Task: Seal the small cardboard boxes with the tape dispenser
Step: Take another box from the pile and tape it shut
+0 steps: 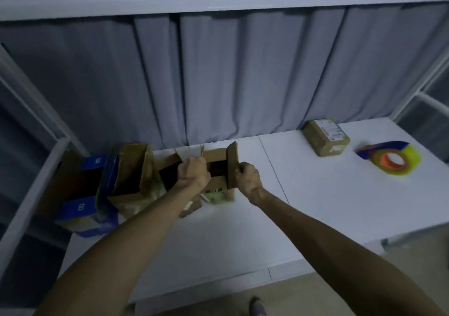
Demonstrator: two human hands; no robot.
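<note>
on my feed both hands were on one open cardboard box [218, 185] standing on the white tabletop [315, 194], left of centre and close to the grey curtain [218, 72] behind it. the left hand [193, 173] sat on top of the box at its left side, its fingers curled down over the rim and gripping the cardboard; i could not tell whether it had a flap or the wall itself. the right hand [247, 179] was at the box's right side, fingers and thumb closed around the lower part of the side flap [232, 164], which stood upright above the dark opening. just left of that box, a tall open box [131, 170] leaned with its mouth towards me, and beyond it at the table's left edge was a blue box [82, 209] with a white mark on it. well apart from the hands, at the far right of the tabletop, a sealed small box [325, 137] with a label lay flat, and near it, towards the right edge, lay the tape dispenser [391, 159], blue-bodied with a yellowish roll on an orange core, touched by neither hand
</note>
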